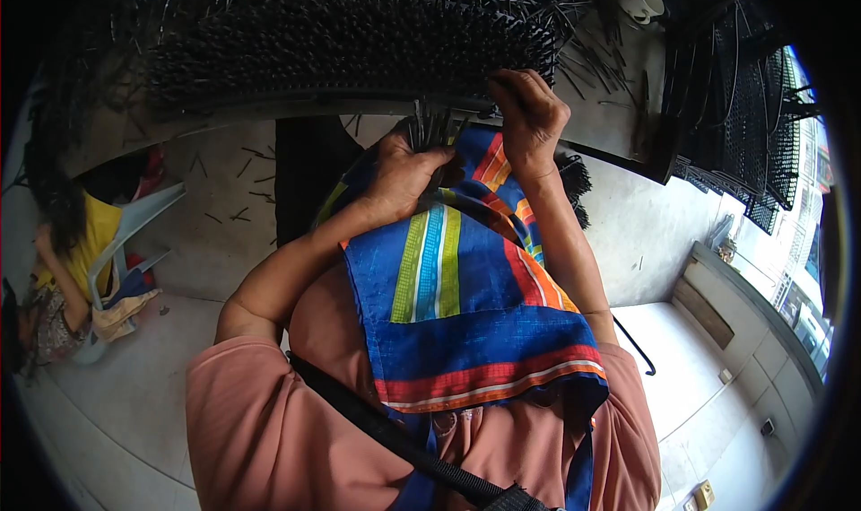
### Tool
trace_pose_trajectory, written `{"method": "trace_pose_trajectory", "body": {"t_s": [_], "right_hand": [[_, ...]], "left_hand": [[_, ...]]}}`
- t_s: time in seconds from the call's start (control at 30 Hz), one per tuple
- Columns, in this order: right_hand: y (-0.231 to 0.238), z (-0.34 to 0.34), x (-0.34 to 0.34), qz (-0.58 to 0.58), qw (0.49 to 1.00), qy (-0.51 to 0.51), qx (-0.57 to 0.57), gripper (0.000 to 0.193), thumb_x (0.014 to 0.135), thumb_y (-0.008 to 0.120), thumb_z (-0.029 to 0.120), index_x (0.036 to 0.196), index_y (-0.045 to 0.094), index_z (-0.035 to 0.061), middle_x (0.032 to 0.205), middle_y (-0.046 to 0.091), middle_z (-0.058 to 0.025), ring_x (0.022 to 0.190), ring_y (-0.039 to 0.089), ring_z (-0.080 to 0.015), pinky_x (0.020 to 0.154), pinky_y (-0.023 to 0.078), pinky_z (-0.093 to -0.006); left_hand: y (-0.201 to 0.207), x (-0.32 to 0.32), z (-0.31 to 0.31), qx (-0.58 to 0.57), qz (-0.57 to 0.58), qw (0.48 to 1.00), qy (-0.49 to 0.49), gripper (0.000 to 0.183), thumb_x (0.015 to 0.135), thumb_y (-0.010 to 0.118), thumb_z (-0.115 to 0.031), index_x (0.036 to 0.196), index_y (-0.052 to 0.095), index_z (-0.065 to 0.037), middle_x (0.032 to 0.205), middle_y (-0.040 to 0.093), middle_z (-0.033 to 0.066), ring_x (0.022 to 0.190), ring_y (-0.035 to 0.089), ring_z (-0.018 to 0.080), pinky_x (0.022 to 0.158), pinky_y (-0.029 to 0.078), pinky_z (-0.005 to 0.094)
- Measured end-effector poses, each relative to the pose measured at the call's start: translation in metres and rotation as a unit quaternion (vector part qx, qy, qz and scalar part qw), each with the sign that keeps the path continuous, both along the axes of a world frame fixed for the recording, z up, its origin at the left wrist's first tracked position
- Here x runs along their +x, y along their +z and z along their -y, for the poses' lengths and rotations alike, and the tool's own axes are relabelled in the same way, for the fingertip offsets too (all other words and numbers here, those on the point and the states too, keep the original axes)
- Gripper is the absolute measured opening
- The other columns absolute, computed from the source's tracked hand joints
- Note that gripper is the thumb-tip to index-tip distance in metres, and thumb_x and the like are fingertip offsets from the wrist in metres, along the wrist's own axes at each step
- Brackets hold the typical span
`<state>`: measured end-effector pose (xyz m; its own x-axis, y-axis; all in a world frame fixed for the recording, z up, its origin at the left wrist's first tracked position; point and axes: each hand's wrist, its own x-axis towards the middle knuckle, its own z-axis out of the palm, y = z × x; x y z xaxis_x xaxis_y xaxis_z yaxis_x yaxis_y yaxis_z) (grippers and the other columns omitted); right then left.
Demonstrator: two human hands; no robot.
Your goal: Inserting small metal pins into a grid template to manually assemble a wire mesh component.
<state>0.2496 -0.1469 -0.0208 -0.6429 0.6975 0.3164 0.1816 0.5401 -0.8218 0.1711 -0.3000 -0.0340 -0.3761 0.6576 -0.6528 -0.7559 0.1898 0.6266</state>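
My left hand (399, 174) is closed round a bunch of thin black strips (432, 127), which stick up past the thumb in front of the table edge. To its right, my right hand (531, 116) is raised at the near right corner of a long black panel (350, 49) densely covered with short upright bristle-like pieces. Its fingers are curled together; whatever they pinch, if anything, is too small or hidden to make out. A blue striped apron (475, 269) covers my lap beneath both hands.
Loose black strips (592, 62) lie around the panel on the table. A white cup (640, 1) stands at the far right, near stacked black mesh racks (740, 107). At the left, a person in yellow (97, 233) sits on a light chair (143, 219). Strip scraps (240, 215) litter the floor.
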Motion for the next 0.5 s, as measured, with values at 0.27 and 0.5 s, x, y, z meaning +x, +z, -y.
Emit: {"method": "trace_pose_trajectory", "body": {"t_s": [0.27,0.5], "right_hand": [[0.001,0.004,-0.008,0.067,0.996,-0.023,0.057,0.014,0.074,0.069,-0.001,0.087,0.069,0.0001,0.073,0.062,-0.0090,0.060,0.060,-0.0152,0.056,0.046,-0.0254],[0.007,-0.007,-0.017,0.090,0.990,0.033,0.102,0.012,0.076,0.069,0.007,0.087,0.070,0.0030,0.075,0.063,-0.0098,0.061,0.063,-0.0207,0.056,0.048,-0.0281]], "left_hand": [[-0.007,-0.003,0.000,0.006,-0.017,1.000,-0.009,0.014,0.077,0.058,0.009,0.088,0.063,0.003,0.079,0.065,0.0112,0.063,0.065,0.0190,0.057,0.056,0.0306],[-0.005,-0.005,-0.002,-0.008,0.070,0.997,0.028,0.013,0.077,0.060,0.009,0.089,0.062,0.005,0.079,0.066,0.0152,0.064,0.065,0.0227,0.058,0.056,0.0316]]}}
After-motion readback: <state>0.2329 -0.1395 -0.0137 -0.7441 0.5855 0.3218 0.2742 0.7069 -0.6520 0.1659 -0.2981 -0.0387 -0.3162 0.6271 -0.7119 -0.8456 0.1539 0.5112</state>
